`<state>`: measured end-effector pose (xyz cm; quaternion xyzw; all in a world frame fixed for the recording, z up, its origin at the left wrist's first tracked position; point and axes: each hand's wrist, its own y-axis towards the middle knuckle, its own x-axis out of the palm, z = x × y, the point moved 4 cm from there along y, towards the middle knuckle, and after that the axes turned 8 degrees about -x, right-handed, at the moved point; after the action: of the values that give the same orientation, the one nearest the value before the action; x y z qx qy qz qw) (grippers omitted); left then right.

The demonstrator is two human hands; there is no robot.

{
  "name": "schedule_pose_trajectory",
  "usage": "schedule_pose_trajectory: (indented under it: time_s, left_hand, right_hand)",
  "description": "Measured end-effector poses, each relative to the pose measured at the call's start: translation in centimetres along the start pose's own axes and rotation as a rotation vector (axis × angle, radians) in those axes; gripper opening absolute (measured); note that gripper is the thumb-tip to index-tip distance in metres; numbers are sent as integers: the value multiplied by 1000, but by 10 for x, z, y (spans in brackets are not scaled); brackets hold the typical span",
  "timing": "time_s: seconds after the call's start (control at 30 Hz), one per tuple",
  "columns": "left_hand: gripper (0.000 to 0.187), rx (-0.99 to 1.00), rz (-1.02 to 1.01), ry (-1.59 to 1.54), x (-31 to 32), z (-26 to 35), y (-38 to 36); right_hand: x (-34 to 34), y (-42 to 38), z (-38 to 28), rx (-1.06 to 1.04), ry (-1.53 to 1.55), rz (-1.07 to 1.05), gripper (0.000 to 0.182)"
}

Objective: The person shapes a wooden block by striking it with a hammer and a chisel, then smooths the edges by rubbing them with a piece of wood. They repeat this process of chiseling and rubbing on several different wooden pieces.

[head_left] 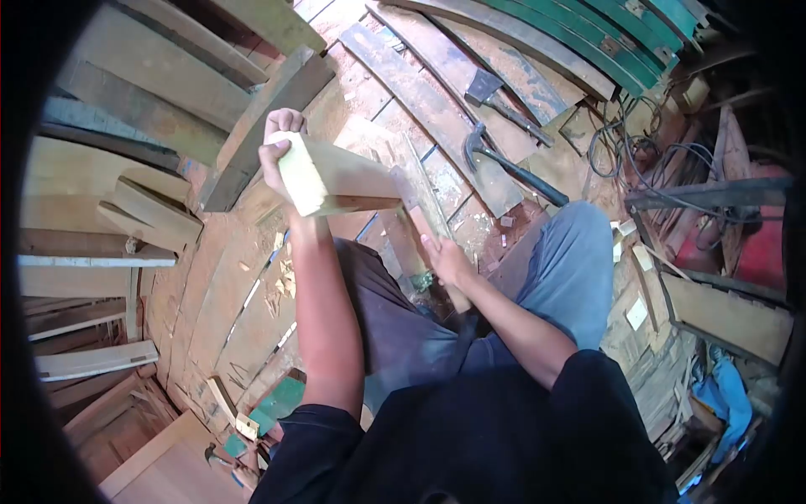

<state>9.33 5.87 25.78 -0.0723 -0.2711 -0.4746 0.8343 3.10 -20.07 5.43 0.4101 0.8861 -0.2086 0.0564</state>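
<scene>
My left hand [281, 155] grips the near end of a thick wooden block [357, 178], thumb over its pale cut end face. The block slants away to the right, above the floor. In my right hand [449, 265] is the wooden handle of a long, flat tool [411, 202]; my fingers are wrapped around it. The tool's upper end reaches the far end of the block and overlaps it in this view. I cannot tell exactly what kind of tool it is. Below my hands are my bent legs [562, 277].
A claw hammer [516, 172] and a broad-headed tool [508, 105] rest on planks [420, 101] ahead. Stacked timber [151, 92] fills the left side. Tangled cable [625, 139] and green boards [604, 42] stand at the right. Wood chips [285, 273] litter the floor.
</scene>
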Motion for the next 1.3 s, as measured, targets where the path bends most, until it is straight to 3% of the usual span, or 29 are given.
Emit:
schedule_pose_trajectory:
  time_s: [0.1, 0.2, 0.23, 0.33, 0.37, 0.4, 0.47, 0.57, 0.67, 0.7, 0.73, 0.8, 0.87, 0.93, 0.97, 1.07, 1.1, 1.2, 1.23, 1.3]
  left_hand:
    - [33, -6, -30, 36, 18, -9, 5]
    - [32, 14, -64, 108, 13, -9, 7]
    - [33, 0, -5, 107, 11, -8, 6]
    - [34, -31, -20, 85, 18, -15, 10]
    - [33, -39, -59, 144, 22, -13, 8]
    - [33, -40, -64, 114, 21, -14, 10]
    - [34, -37, -76, 53, 11, -12, 11]
    - [35, -69, -53, 7, -3, -10, 11]
    - [35, -105, -58, 7, 6, -7, 10]
    - [35, -124, -58, 19, 8, -7, 7]
    - [35, -115, -47, 10, 4, -7, 5]
    - [35, -80, -33, -11, -7, -2, 7]
    - [35, -77, -93, 63, -10, 0, 11]
    - [37, -67, -86, 73, -7, -2, 8]
    - [34, -75, -130, 13, -12, -3, 9]
    - [31, -119, -96, -120, -26, 2, 4]
    - [28, -98, -67, -75, -13, 5, 1]
    - [28, -133, -184, -112, -15, -2, 8]
    - [29, -139, -136, -57, -12, 0, 6]
    - [29, -150, -138, -88, -22, 2, 0]
  right_hand:
    - [-5, -18, -73, -344, 195, 67, 64]
    - [1, -8, -31, -84, 201, -3, 62]
    - [5, -2, -9, 196, 123, -82, 43]
    - [2, -16, -37, -39, 181, 80, 41]
    - [2, -22, -60, -126, 249, 35, 53]
    - [0, -25, -68, -324, 204, 149, 49]
    - [12, -11, -21, -193, 142, 119, 46]
    - [-2, -7, -21, 106, 71, 27, 46]
    - [-7, -11, -80, -409, 181, 69, 49]
    - [-2, -9, -64, -316, 161, 9, 52]
    - [8, -3, -36, -295, 153, 80, 53]
    - [9, 6, 3, 105, 56, 35, 52]
    - [15, 7, 0, -55, 21, 91, 52]
    - [4, -9, -63, -297, 131, 64, 53]
    - [-1, -13, -71, -318, 94, -6, 55]
    - [14, 4, 0, 88, 40, 64, 56]
    - [6, 4, -3, 140, -40, 52, 55]
    - [9, -6, -50, -143, 112, 6, 54]
    - [-5, -13, -73, -180, 11, -18, 54]
    - [0, -6, -40, 11, 40, 17, 52]
